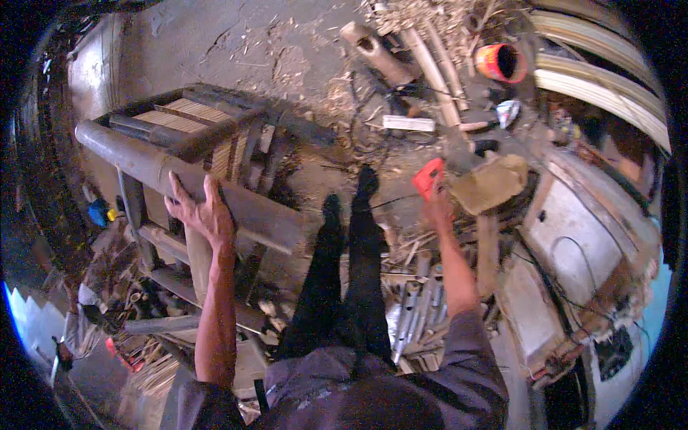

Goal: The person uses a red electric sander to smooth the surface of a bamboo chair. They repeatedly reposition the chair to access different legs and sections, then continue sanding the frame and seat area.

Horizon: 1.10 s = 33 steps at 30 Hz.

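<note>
A dark bamboo frame with slatted panels, like a piece of bamboo furniture, stands at the left. My left hand lies over its thick top pole, fingers spread and not wrapped round it. Below that hand, a flat pale strip runs down the frame's side. To the right of my legs, my right hand is closed on the red handle of a tool, held above the littered floor. The handle has an opening in it. What kind of tool it is, I cannot make out.
Bamboo offcuts and shavings litter the floor ahead. An orange-red can lies at the far right, near long pale strips. A worn, pale-panelled box-like piece stands at the right. A tan block-like piece is beside my right hand.
</note>
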Available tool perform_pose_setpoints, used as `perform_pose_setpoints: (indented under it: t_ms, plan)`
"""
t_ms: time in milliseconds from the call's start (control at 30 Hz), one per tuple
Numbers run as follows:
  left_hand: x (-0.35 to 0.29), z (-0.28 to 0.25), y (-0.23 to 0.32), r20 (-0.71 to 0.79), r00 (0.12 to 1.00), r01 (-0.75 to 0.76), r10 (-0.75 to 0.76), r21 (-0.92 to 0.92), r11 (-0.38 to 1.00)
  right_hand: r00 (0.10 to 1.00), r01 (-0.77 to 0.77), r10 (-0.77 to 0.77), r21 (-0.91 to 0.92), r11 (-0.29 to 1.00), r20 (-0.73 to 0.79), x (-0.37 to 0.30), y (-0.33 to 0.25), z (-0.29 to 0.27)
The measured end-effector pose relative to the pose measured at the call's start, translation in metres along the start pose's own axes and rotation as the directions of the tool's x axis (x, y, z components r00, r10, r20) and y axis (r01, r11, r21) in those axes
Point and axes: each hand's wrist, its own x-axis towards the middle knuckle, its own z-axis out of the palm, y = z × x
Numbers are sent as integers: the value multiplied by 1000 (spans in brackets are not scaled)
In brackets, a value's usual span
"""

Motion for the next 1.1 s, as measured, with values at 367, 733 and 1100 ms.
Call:
perform_pose_setpoints:
  t_ms: [367, 733, 1100]
  plan:
    - [-7, 1, 22, 114, 983, 172, -144, -306, 936, 992, -98, 76, -245, 965, -101, 135, -1, 128]
    - [-6, -1, 10, 44, 999, 18, -14, -86, 996, 969, 200, -211, -95, 975, -125, 96, 0, 133]
    - [-2, 5, -19, -134, 991, -39, 18, -154, 987, 617, -71, -692, 902, 426, 376, -56, -292, -176]
